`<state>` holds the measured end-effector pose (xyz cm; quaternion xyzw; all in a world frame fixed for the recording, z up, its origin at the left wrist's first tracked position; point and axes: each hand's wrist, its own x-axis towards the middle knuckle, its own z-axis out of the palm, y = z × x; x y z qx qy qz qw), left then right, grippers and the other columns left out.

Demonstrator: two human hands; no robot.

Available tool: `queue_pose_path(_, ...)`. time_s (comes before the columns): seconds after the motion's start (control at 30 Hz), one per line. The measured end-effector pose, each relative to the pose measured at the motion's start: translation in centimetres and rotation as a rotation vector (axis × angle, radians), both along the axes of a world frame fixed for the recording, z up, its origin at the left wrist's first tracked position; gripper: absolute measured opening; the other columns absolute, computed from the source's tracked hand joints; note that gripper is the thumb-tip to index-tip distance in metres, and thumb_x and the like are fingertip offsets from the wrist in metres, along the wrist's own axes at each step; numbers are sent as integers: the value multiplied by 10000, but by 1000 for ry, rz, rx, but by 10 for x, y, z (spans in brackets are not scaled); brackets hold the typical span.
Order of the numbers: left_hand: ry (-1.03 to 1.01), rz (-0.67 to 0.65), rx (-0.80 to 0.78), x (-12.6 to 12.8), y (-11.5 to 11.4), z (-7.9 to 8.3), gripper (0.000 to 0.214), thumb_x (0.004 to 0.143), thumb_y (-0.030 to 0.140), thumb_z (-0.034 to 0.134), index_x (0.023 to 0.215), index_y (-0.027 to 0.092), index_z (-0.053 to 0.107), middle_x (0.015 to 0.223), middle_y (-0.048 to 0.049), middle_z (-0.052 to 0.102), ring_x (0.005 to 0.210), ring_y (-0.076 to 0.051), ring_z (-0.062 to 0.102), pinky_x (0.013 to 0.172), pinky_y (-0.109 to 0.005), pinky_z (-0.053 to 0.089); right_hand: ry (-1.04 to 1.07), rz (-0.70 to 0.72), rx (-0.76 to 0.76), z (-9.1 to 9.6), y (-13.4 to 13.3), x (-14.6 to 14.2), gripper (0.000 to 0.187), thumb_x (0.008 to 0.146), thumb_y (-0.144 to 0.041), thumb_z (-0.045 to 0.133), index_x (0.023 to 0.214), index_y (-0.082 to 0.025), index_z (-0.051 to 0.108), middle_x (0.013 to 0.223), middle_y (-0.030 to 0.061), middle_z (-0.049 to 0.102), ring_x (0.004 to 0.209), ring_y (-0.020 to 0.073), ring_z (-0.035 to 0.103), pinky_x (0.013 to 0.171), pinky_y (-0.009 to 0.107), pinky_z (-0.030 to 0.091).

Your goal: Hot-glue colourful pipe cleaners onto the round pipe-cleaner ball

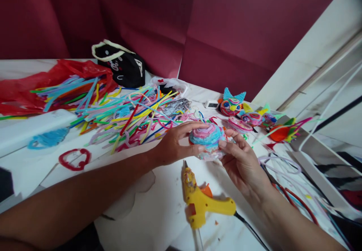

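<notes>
The bare left forearm (85,194) slants across the white desk (158,213) near its front edge; the left hand (175,142) curves, thumb and fingers parted, facing the right hand (241,158), whose fingers bend.

No readable text — small display (211,104) too blurred

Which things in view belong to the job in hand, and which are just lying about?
Job in hand:
- pink-blue piece, held by left hand and right hand
- glue gun, likely; close by, unheld
- pipe cleaners, probably stock

Lying about, seemingly:
- black bag
- red loop
- small display
</notes>
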<state>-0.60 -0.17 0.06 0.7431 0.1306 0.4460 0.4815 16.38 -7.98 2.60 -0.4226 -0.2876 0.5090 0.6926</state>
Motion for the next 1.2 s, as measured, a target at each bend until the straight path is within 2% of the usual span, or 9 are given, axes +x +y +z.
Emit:
queue_pose_path(0.17, 1, 49, 90, -1, 1, -3, 501, 747, 168, 711, 1238, 195, 618, 1316, -114, 592, 1277, -269, 539, 1057, -370, 470, -6, 17, 9, -3, -2, 0, 498, 555, -117, 866, 965, -222, 604, 759, 7, 745, 578, 101, 657, 605, 212, 554)
queue_pose_path(0.3, -5, 72, 93, 0, 0, -5, 518, 727, 133, 704, 1233, 209, 625, 1314, -107, 602, 1262, -273, 552, 1067, -380, 462, -27, 22, 14, -6, -2, 1, 495, 569, -138, 867, 981, -227, 607, 782, 4, 744, 629, 122, 686, 624, 223, 566)
queue_pose_path(0.37, -22, 54, 43, 1, 1, -5, 508, 731, 158, 712, 1230, 208, 631, 1323, -109, 598, 1266, -277, 548, 1061, -390, 468, -18, 16, 7, -5, -1, 1, 498, 555, -140, 872, 973, -229, 616, 773, -5, 742, 623, 124, 686, 617, 224, 569)
queue_pose_path(0.53, -32, -104, -99, 0, 7, -3, 517, 768, 265, 722, 1272, 219, 617, 1359, -109, 582, 1285, -290, 534, 1042, -401, 478, 45, 3, -2, 0, 1, 5, 478, 516, -102, 875, 911, -219, 634, 756, -7, 742, 608, 122, 677, 589, 218, 567)
queue_pose_path(0.77, -55, -50, -28, -1, 7, -5, 473, 769, 232, 722, 1237, 238, 649, 1335, -95, 603, 1311, -274, 510, 1054, -385, 468, 84, 13, 9, 0, 0, 6, 498, 521, -71, 872, 935, -200, 628, 736, 4, 745, 554, 97, 648, 573, 213, 565)
queue_pose_path(0.9, -42, -26, 11, -2, 8, -6, 482, 777, 225, 702, 1254, 229, 632, 1355, -98, 595, 1319, -275, 504, 1080, -392, 446, 74, -11, 2, 0, 0, 5, 536, 498, -84, 885, 947, -196, 614, 780, 29, 755, 619, 116, 680, 561, 196, 546)
queue_pose_path(0.97, -21, -54, -9, -2, 8, -6, 484, 796, 238, 673, 1276, 225, 609, 1381, -99, 575, 1319, -279, 505, 1086, -401, 439, 41, -15, 8, -1, 0, 4, 542, 504, -96, 887, 952, -199, 599, 788, 30, 756, 638, 120, 690, 562, 182, 535)
queue_pose_path(1.07, 20, -99, -26, -2, 5, -4, 520, 829, 289, 629, 1335, 211, 535, 1408, -110, 544, 1291, -291, 528, 1067, -420, 451, -25, -5, 36, -4, -1, 0, 541, 544, -114, 877, 975, -216, 566, 688, -21, 728, 577, 101, 667, 579, 186, 535)
queue_pose_path(1.2, 118, 83, 15, 0, -4, -1, 598, 816, 366, 674, 1352, 188, 478, 1373, -125, 560, 1227, -298, 569, 1052, -423, 454, -72, 17, 76, -9, -4, -10, 560, 562, -129, 870, 991, -228, 523, 575, -78, 665, 515, 77, 625, 562, 168, 517)
